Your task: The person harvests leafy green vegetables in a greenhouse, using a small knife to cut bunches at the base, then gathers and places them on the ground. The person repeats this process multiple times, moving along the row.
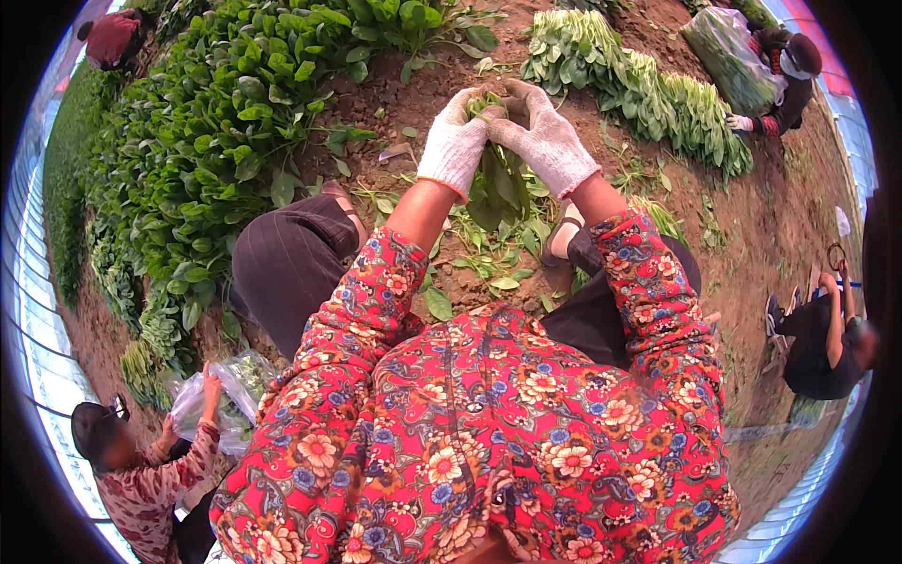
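Observation:
Both my hands wear off-white knit work gloves, dirtied at the fingers, and meet in front of me over the soil. Between them is a small bunch of spinach (500, 193), its leaves hanging down and its stem ends up by my fingertips. My left hand (458, 146) is closed around the bunch from the left. From the right, my right hand (543, 136) closes on it, fingers curled over the top. Just below lie loose trimmed leaves (489, 258) scattered on the ground between my feet.
Dense growing spinach (225, 122) fills the left side. Bundled greens (644, 89) lie in a row at the far right, stems up. A co-worker (789, 75) handles them beside a clear bag (736, 56). Other people work at far left, lower left and right.

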Demonstrator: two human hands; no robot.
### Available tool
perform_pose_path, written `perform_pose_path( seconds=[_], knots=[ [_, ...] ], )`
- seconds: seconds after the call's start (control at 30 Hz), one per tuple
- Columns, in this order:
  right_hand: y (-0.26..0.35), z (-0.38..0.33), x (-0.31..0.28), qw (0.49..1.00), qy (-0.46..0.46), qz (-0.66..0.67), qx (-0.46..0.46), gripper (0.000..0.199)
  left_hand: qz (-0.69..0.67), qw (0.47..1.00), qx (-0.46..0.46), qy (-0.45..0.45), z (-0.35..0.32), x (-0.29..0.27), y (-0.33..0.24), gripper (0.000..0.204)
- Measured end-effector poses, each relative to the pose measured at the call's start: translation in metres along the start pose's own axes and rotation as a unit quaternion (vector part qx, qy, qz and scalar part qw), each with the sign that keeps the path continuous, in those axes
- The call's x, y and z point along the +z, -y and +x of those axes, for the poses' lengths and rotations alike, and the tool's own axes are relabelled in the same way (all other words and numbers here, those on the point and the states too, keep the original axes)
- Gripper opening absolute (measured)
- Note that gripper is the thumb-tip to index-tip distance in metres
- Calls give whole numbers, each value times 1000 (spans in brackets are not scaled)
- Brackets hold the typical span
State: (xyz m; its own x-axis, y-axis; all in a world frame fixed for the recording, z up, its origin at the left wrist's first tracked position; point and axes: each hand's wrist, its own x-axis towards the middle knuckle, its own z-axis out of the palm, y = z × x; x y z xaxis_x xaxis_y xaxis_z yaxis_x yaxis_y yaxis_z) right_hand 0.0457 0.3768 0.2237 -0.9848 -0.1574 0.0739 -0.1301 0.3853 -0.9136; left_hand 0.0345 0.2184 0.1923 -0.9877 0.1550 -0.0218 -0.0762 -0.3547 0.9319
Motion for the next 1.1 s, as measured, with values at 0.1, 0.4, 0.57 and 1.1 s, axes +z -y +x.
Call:
perform_pose_path(
  seconds=[0.1,0.4,0.57,1.1],
  knots=[
    [0,1,1,998,29,41,28,75,-2,1000,-18,13,0,-1,-1,39],
    [6,0,-2,999,24,-1,40,68,-182,974,-121,67,-7,-4,-3,35],
    [-3,5,6,995,26,67,69,62,-307,937,-103,128,-5,-9,1,41],
    [35,-1,8,978,-31,-69,-194,71,-85,992,55,-73,6,-9,-47,35]
  ],
)
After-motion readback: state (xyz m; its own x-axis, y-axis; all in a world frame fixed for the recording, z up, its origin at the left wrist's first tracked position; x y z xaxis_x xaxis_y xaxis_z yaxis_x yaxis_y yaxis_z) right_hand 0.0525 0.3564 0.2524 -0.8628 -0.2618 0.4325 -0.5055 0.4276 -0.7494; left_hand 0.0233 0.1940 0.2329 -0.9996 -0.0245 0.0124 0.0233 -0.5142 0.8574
